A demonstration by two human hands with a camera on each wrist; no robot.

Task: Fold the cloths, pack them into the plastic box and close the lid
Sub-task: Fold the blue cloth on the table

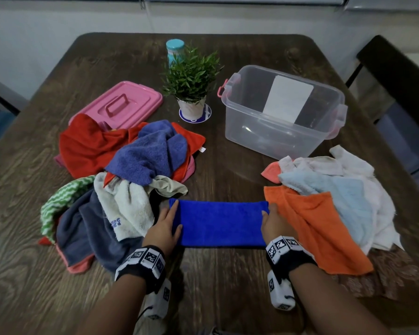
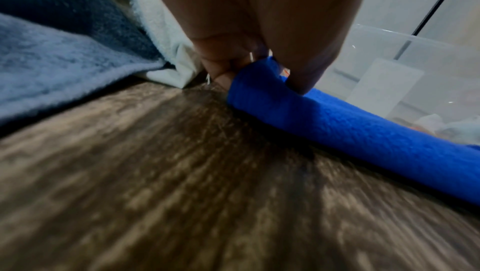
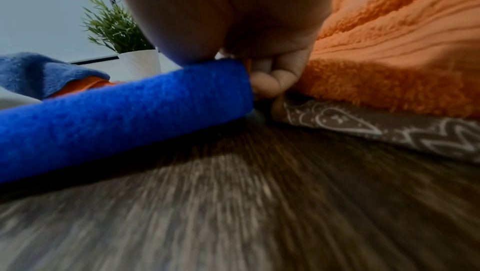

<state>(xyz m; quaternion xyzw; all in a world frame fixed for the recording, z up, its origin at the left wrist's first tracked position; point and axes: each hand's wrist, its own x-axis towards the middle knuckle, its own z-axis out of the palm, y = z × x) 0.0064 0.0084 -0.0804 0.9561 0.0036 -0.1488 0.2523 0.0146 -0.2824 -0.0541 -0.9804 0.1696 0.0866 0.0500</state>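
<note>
Left hand (image 1: pixel 165 226): at the near table edge, thumb on top and fingers (image 2: pixel 223 78) curled under, pinching the left end of the blue cloth (image 1: pixel 221 223).
Right hand (image 1: pixel 273 224): likewise pinching the right end of that cloth, thumb above, fingers (image 3: pixel 270 82) tucked below.
Blue cloth: folded to a long band, lay flat on the table (image 1: pixel 228 286) between the two hands, near edge a rolled fold.
Orange cloth (image 1: pixel 319 228): lay just right of the right hand, touching it, over a brown patterned cloth (image 3: pixel 376 129).
Right heap: pale blue cloth (image 1: pixel 336 197) and white cloths (image 1: pixel 363 170), with a coral corner (image 1: pixel 272 171) at its far left.
Left heap: dark grey cloth (image 1: pixel 82 228), cream towel (image 1: pixel 128 201), green zigzag cloth (image 1: pixel 61 201), purple towel (image 1: pixel 150 153), red cloth (image 1: pixel 87 146).
Box (image 1: pixel 283 131): clear plastic, open, stood far right behind the right heap; a white sheet (image 1: pixel 288 97) showed at its back wall.
Lid (image 1: pixel 121 102): pink, lay flat far left, partly under the red cloth.
Plant (image 1: pixel 191 78): in a white pot, stood between lid and box.
Teal bottle (image 1: pixel 174 49): behind the plant.
</note>
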